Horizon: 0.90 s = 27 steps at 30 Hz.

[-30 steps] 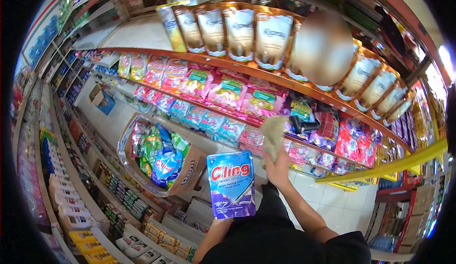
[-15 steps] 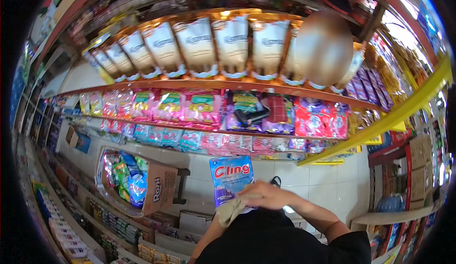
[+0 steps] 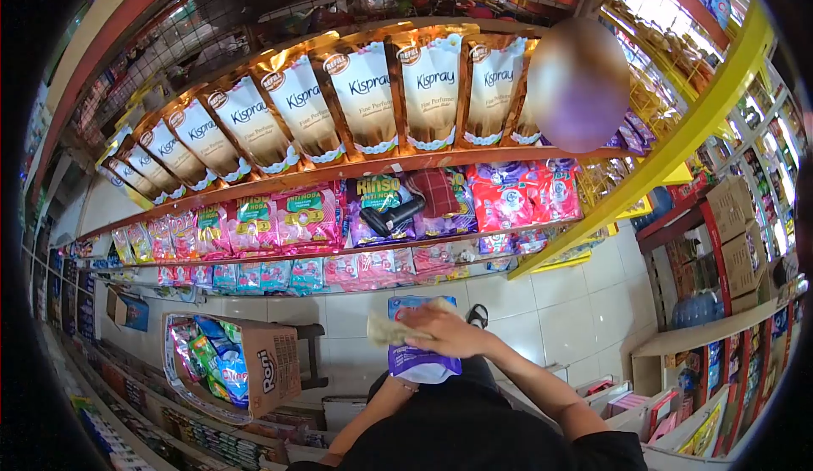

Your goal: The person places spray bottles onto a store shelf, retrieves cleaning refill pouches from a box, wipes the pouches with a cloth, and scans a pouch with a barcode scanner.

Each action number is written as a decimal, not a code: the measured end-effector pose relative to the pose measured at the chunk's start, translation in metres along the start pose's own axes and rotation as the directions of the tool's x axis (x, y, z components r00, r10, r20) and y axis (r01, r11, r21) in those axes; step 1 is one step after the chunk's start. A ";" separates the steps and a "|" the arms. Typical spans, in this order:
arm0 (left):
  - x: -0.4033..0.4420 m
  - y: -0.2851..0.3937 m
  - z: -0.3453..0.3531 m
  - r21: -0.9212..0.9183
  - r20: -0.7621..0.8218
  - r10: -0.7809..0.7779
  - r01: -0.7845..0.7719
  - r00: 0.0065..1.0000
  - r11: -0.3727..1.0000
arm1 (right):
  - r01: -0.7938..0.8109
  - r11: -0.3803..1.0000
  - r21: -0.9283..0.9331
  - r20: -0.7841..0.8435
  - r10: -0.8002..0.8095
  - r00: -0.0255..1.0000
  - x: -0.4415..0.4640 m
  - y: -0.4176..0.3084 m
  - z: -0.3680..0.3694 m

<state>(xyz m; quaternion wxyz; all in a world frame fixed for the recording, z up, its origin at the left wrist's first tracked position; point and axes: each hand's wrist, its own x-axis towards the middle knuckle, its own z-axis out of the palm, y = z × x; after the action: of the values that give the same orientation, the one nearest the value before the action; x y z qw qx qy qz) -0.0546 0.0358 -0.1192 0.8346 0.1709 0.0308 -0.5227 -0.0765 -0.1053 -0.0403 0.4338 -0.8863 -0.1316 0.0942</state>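
Note:
A blue and purple Cling refill pouch (image 3: 421, 366) is held up in front of my body, its label partly covered. My left hand (image 3: 408, 383) supports it from below and behind, with the fingers hidden by the pouch and only the wrist area showing. Across the front of the pouch lies my right hand (image 3: 450, 332), closed on a beige cloth (image 3: 389, 331) that sticks out to the left of the fingers.
Kispray refill pouches (image 3: 360, 98) line the upper shelf. Below them lie Rinso packets (image 3: 309, 217), a black handheld device (image 3: 394, 215) and a checked red cloth (image 3: 436, 191). A Roni carton (image 3: 275, 369) full of packets stands left; a yellow rail (image 3: 669, 170) slants at right.
My right hand has moved the cloth from the pouch's lower part up over its label. The pouch sits a little lower in view, and the shelves have shifted as my head turned.

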 end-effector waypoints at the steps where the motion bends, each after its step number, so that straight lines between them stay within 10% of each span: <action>1: -0.005 0.004 -0.004 0.000 -0.002 -0.017 0.017 1.000 1.000 | 0.030 0.998 0.047 0.029 -0.031 0.999 -0.006 -0.012 0.003; 8: -0.021 0.020 -0.022 -0.007 0.033 -0.090 0.090 0.995 0.996 | -0.178 0.821 0.543 0.043 0.185 0.982 -0.036 -0.033 -0.022; 10: -0.021 0.025 -0.025 -0.006 0.041 -0.090 0.091 0.995 0.996 | -0.275 0.798 0.537 -0.203 0.438 0.876 -0.022 -0.024 -0.029; 13: -0.026 0.033 -0.029 -0.011 0.044 -0.082 0.083 0.996 0.997 | -0.106 0.916 0.386 -0.559 0.324 0.763 0.022 0.018 -0.015; 19: -0.042 0.053 -0.042 -0.037 0.033 -0.054 0.055 0.998 0.998 | -0.031 0.999 0.012 -0.235 0.033 0.971 0.048 0.009 0.059; 27: -0.048 0.065 -0.051 -0.074 0.041 -0.057 0.060 0.998 0.995 | 0.175 0.793 0.584 0.046 -0.248 0.968 0.014 -0.039 0.030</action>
<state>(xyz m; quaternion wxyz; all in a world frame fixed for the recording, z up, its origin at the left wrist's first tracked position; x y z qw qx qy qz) -0.0125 0.1192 -0.1394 0.8253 0.1280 0.0391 -0.5486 -0.0779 -0.0553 -0.0281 0.6800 -0.6862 -0.2213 0.1336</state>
